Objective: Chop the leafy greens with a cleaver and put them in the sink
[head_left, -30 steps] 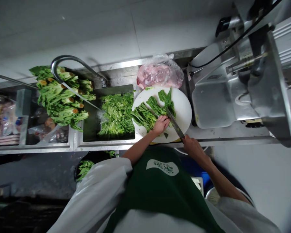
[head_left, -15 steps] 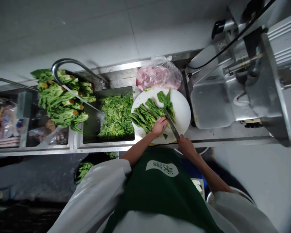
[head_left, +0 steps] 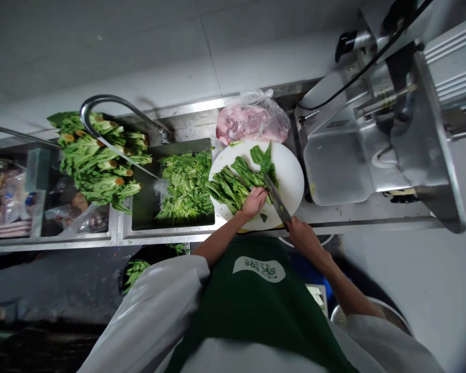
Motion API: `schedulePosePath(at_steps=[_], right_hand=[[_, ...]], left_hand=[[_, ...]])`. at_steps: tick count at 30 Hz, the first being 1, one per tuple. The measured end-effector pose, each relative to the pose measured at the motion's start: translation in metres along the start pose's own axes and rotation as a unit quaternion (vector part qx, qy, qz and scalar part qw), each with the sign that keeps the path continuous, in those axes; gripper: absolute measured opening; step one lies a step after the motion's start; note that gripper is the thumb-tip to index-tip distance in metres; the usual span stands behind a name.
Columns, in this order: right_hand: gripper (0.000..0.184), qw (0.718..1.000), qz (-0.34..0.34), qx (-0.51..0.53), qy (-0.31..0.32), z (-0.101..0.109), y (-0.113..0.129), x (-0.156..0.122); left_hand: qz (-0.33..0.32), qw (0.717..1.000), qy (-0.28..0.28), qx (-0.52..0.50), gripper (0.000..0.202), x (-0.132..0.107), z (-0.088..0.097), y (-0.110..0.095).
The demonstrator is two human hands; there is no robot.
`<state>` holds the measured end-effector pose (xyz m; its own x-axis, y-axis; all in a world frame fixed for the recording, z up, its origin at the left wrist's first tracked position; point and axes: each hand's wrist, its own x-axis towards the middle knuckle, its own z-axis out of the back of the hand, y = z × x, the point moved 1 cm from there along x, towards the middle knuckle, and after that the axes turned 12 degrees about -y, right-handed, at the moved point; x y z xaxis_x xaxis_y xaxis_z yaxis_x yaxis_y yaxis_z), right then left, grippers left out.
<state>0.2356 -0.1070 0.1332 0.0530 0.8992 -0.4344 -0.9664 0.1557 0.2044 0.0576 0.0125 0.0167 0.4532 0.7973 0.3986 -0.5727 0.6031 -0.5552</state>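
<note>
Leafy greens [head_left: 229,189] lie in a bunch across a round white cutting board [head_left: 293,173]. My left hand [head_left: 253,202] presses down on them, its fingers curled over the stalks close to the blade. In my right hand [head_left: 301,234] is the handle of a kitchen knife [head_left: 278,203], with the fingers wrapped round it. The blade points up and to the left, across the greens just right of my left hand. Loose leaf pieces lie on the board near the blade. My palm hides part of the bunch.
Left of the board, a sink [head_left: 143,210] holds chopped greens [head_left: 186,189] under a running faucet [head_left: 120,101]. Whole heads of greens [head_left: 101,155] are piled beyond it. Behind the board lies bagged meat [head_left: 254,122]. A metal slicing machine [head_left: 384,140] stands to the right.
My right hand and the knife handle have shifted slightly right and down. My left hand stays on the greens, and the whole view has drifted a little.
</note>
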Motion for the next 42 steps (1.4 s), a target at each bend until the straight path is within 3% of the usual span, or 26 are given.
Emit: schedulePosePath(at_steps=[4, 9, 12, 18, 22, 26, 29, 32, 36, 39, 42], right_hand=[[0.024, 1.0, -0.02, 0.008, 0.002, -0.005, 0.006, -0.004], [0.024, 0.999, -0.034, 0.006, 0.01, -0.02, 0.017, 0.016], [0.025, 1.0, -0.025, -0.005, 0.005, -0.014, 0.012, 0.013], [0.025, 0.999, -0.027, -0.02, -0.008, 0.006, 0.005, -0.02], [0.022, 0.999, -0.036, 0.004, 0.028, 0.002, 0.017, -0.007], [0.024, 1.0, -0.014, 0.013, 0.018, 0.003, 0.02, 0.008], [0.026, 0.999, -0.013, 0.035, -0.012, 0.015, 0.003, -0.001], [0.028, 0.996, -0.065, 0.031, -0.05, 0.026, -0.019, -0.012], [0.027, 0.99, -0.127, 0.015, -0.053, 0.022, -0.038, -0.009], [0.027, 0.988, -0.144, 0.017, -0.043, 0.006, -0.043, -0.001], [0.027, 0.989, -0.139, 0.018, -0.052, -0.006, -0.042, 0.004]], left_hand=[[0.004, 1.0, 0.001, -0.006, 0.027, 0.001, 0.001, -0.001], [-0.001, 0.997, 0.011, -0.081, 0.029, 0.001, 0.013, 0.002], [-0.008, 0.996, 0.019, -0.083, 0.03, 0.001, 0.015, 0.003], [-0.017, 0.997, 0.034, -0.063, 0.03, 0.003, 0.013, 0.001], [-0.012, 0.997, 0.04, -0.058, 0.031, 0.002, 0.013, 0.002], [-0.003, 0.997, 0.065, -0.047, 0.033, 0.002, 0.018, 0.001], [-0.014, 0.996, 0.08, -0.024, 0.031, 0.001, 0.041, -0.001], [-0.055, 0.992, 0.112, 0.003, 0.029, -0.007, 0.086, 0.008], [-0.129, 0.956, 0.25, 0.076, 0.08, -0.013, 0.142, 0.04], [-0.149, 0.926, 0.315, 0.144, 0.102, 0.005, 0.146, 0.061], [-0.192, 0.917, 0.325, 0.129, 0.108, 0.041, 0.119, 0.064]])
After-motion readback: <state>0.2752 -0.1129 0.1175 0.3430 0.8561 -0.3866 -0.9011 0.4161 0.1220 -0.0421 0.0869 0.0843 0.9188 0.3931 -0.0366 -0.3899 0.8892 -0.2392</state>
